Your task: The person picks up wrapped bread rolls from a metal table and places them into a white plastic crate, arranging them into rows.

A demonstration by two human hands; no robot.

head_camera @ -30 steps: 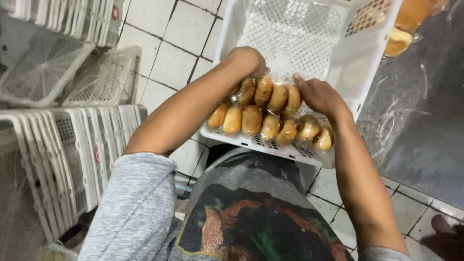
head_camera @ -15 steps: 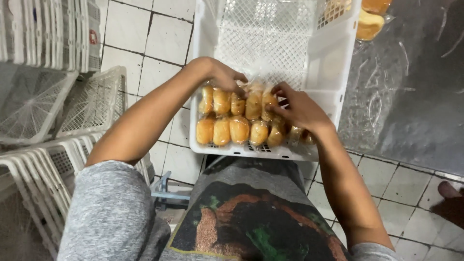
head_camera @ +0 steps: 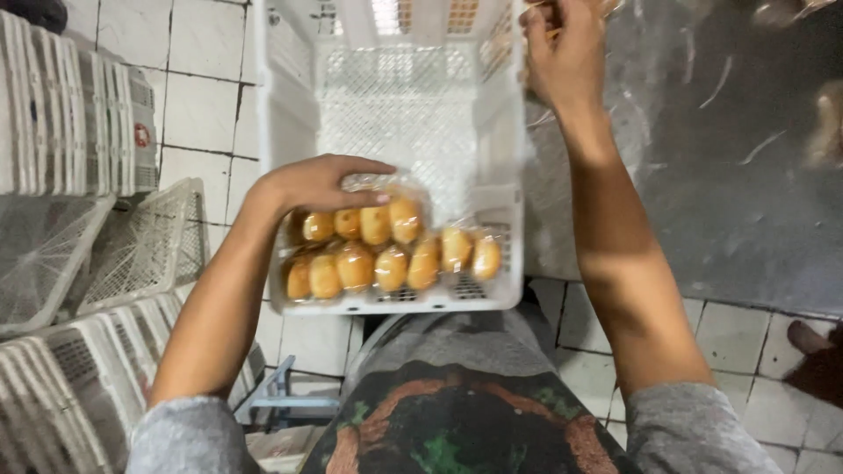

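A clear bag of golden buns (head_camera: 395, 254) lies at the near end of a white plastic crate (head_camera: 395, 304) in front of me. My left hand (head_camera: 316, 186) lies over the bag's left end, fingers spread across the top buns and the thumb hidden. My right hand (head_camera: 562, 53) is raised past the crate's far right corner, up against the top edge of the view. Its fingers curl around something golden that is mostly cut off, and what it is cannot be made out.
A grey metal table (head_camera: 720, 175) covered with clear film runs along the right. White crates (head_camera: 61, 105) stand stacked on edge at the left, with more crates (head_camera: 132, 246) tilted below them. Another person's foot (head_camera: 812, 347) shows on the tiled floor at right.
My right hand has left the bag of buns and risen to the crate's far right corner. My left hand stays on the bag, which now lies flatter in the crate.
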